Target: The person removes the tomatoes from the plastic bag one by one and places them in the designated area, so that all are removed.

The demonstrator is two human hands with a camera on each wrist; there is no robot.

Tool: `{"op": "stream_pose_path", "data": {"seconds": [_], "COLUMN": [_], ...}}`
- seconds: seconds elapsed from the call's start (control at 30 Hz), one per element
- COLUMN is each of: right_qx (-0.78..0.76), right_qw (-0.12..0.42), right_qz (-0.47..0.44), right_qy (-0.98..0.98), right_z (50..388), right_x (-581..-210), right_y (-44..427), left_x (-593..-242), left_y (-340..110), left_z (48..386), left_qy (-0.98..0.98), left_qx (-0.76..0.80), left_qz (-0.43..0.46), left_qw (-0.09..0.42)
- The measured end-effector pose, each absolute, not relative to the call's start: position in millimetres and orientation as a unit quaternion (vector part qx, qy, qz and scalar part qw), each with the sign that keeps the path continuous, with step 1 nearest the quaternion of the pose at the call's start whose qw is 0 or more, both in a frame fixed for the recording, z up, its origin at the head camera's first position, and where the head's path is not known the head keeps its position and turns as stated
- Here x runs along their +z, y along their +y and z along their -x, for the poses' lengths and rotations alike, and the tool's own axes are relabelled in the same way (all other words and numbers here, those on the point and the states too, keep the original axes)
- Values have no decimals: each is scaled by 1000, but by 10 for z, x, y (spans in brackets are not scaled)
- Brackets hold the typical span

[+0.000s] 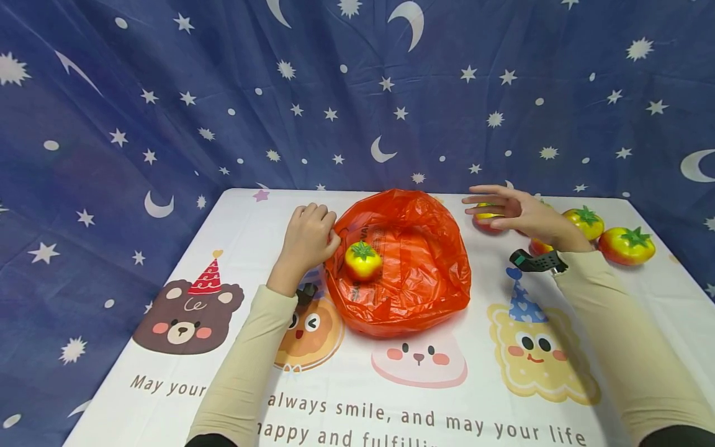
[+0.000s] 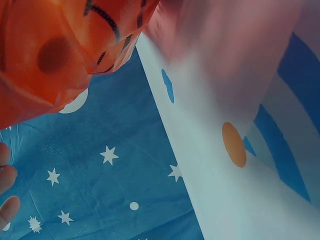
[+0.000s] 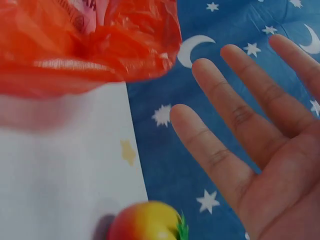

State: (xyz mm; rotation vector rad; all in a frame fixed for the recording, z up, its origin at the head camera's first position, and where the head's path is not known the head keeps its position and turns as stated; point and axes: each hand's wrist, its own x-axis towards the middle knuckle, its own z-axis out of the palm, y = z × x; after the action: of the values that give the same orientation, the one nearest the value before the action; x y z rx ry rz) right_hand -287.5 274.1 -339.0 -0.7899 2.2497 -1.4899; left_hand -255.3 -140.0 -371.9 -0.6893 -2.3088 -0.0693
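A red plastic bag (image 1: 416,273) stands on the table with its mouth spread wide. Inside, toward its left side, lies a round red-and-yellow fruit (image 1: 363,262) with a green leafy top. My left hand (image 1: 310,239), fingers curled, grips the bag's left rim; the left wrist view shows the bag (image 2: 45,55) close up and a few fingertips (image 2: 7,210). To the right of the bag, my right hand (image 1: 516,214) hovers with fingers spread, holding nothing. It partly covers similar fruits behind it, one of which, a red-and-yellow fruit (image 3: 145,222), shows below the palm in the right wrist view.
More of these fruits (image 1: 625,246) sit at the table's right rear, several in a loose group. A white cloth (image 1: 313,410) with cartoon prints covers the table (image 1: 167,388). Behind it hangs a dark blue curtain (image 1: 313,56) with moons and stars.
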Motion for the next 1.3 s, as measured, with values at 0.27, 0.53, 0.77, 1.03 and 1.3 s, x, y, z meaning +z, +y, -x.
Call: {"op": "stream_pose_path", "data": {"seconds": [0.27,0.53,0.77,1.03,1.3], "right_qx": [-529,-543,-532,-525,-532], "right_qw": [190,209,221,236,259], "right_qz": [315,325,324,326,347], "right_qy": [765,746,750,750,728], "right_z": [2985,3088,3121,3156,3190], "right_x": [-3419,-3469,-3513,-3577,-3634], "right_y": [2526,2290,2109,1913,1734], "left_x": [-3717,-3710,-3704,-3716,-3712], "left_y": [-1403,-1406,-1398,-1404,-1403], "left_z": [2551,2545,2541,2546,2552], "left_qy": [-893,-896,-895,-896,-894], "left_qx": [-28,-24,-24,-24,-23], "left_qz": [268,265,265,265,267], "left_qw": [360,356,358,356,358]}}
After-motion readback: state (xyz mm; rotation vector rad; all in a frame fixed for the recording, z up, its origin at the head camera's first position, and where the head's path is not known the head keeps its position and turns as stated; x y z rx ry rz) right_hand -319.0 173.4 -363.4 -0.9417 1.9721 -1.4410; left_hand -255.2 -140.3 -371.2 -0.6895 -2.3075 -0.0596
